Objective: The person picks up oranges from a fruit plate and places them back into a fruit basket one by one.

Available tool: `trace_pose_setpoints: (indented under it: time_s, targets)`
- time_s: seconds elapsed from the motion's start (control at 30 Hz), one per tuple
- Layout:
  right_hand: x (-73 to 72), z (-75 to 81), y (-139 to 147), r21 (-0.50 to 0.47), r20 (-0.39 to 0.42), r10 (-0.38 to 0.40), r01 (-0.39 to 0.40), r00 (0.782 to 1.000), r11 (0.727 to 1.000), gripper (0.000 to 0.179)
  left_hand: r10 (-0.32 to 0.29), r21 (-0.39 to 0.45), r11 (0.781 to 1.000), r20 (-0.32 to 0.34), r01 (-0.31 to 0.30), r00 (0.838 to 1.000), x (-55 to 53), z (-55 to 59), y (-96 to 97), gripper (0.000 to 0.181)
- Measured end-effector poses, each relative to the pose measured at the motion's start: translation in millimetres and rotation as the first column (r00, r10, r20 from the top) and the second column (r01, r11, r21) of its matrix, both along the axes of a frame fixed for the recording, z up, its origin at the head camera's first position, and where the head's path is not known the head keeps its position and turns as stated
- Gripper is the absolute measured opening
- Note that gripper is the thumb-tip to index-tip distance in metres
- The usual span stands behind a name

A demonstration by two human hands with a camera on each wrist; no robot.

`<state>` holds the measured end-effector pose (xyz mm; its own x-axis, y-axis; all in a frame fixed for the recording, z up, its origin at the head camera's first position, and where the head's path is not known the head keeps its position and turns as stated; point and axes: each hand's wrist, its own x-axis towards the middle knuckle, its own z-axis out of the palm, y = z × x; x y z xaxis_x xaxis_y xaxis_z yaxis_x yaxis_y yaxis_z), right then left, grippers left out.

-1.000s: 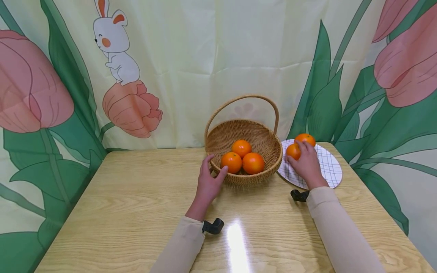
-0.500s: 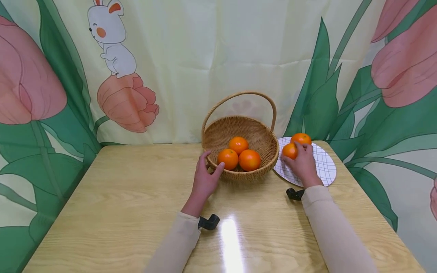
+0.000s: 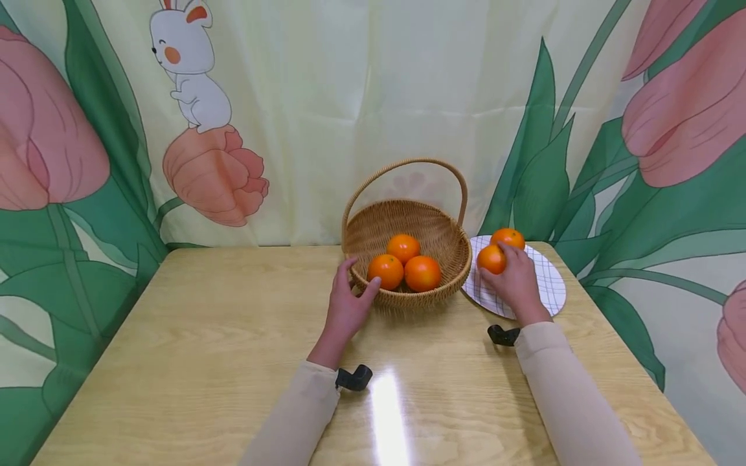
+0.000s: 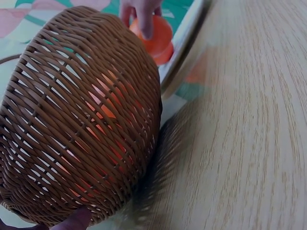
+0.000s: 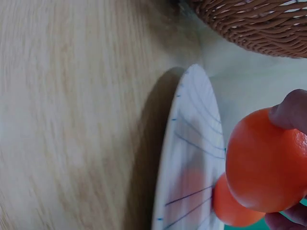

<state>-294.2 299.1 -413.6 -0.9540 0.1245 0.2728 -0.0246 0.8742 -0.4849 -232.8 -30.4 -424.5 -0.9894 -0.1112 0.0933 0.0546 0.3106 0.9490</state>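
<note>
My left hand (image 3: 348, 307) holds the near left rim of a round wicker basket (image 3: 373, 220) with a tall arched handle. In the left wrist view its fingertips show low against the woven side (image 4: 72, 120). Three oranges (image 3: 422, 274) lie together inside the basket. To the right, my right hand (image 3: 519, 281) pinches another orange (image 3: 491, 259) between thumb and fingers. That fruit (image 5: 264, 163) is close over a white plate (image 3: 550, 285) with blue grid lines. One more orange (image 3: 509, 237) sits behind it on the plate's far side, partly covered in the right wrist view.
The wooden table (image 3: 233, 349) ends at a printed curtain (image 3: 303, 129) right behind the basket and plate. The plate stands close to the basket's right side, near the table's right edge. Black wrist mounts (image 3: 354, 378) stick out from both sleeves.
The head view has shifted a little, moving the scene slightly left in it. Both hands keep their places, the left at the basket rim and the right on the orange.
</note>
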Motion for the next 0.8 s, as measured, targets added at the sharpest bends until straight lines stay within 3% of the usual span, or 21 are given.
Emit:
trace_pose_setpoints:
  time_s: [0.37,0.53,0.8]
  targets:
    - [16.5,4.4,-5.5,-0.020,-0.054,0.021,-0.022,0.998,1.000,0.068,-0.006,0.004,1.000,0.017,0.006,1.000,7.9,-9.1,-1.3,0.066]
    - [21.9,18.2,-9.9,-0.028,-0.087,0.033,-0.035,0.996,0.999,0.067,0.003,0.014,1.000,0.035,-0.003,0.999,7.5,-7.0,-1.9,0.064]
    - [27.7,48.3,-15.9,-0.024,-0.134,0.044,-0.048,0.990,0.999,0.070,-0.012,0.024,1.000,0.007,0.012,1.000,2.7,0.6,-0.1,0.072]
